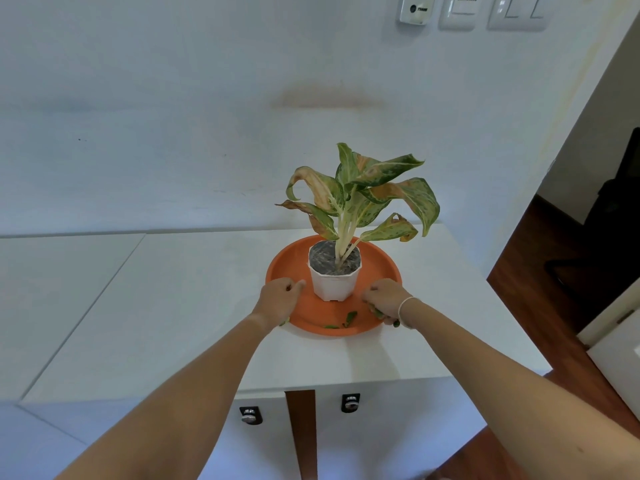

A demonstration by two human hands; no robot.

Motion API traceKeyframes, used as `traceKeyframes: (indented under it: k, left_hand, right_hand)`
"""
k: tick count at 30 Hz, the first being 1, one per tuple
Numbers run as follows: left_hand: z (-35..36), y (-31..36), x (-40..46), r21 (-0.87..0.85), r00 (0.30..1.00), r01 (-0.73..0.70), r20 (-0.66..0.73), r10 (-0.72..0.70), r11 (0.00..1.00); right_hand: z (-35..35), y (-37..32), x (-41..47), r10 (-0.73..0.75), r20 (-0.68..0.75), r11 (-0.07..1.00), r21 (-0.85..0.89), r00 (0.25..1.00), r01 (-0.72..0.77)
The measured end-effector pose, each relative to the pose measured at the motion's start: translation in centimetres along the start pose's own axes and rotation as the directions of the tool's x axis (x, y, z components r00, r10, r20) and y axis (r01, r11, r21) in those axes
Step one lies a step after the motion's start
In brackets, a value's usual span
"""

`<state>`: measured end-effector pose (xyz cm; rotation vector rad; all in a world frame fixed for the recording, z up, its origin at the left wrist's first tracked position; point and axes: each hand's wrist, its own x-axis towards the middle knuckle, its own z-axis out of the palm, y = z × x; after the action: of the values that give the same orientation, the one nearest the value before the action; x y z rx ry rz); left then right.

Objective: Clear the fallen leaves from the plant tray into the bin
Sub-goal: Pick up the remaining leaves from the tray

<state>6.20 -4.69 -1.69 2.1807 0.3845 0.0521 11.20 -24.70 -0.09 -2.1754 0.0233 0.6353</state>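
A round orange plant tray (377, 261) sits on the white cabinet top, with a white pot (334, 284) and its green-and-brown plant (360, 195) in the middle. Small green fallen leaves (349, 318) lie on the tray's near rim. My left hand (280, 299) rests closed over the tray's left edge; a bit of green shows under its wrist, and whether it holds anything is hidden. My right hand (386, 301) is curled on the tray's right side with green leaf pieces between its fingers. No bin is in view.
The white cabinet top (194, 306) stretches left; its front edge lies below my arms, with two dark handles (350, 402) on the doors. A white wall stands behind. A doorway and dark wooden floor (540, 278) lie to the right.
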Motion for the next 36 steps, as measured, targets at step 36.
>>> traceKeyframes:
  k: [36]
  left_hand:
    - [0.1, 2.0, -1.8, 0.308, 0.852, -0.234, 0.521, 0.042, 0.922]
  right_hand:
    - [3.1, -0.1, 0.3, -0.314, 0.083, 0.516, -0.821, 0.946, 0.244]
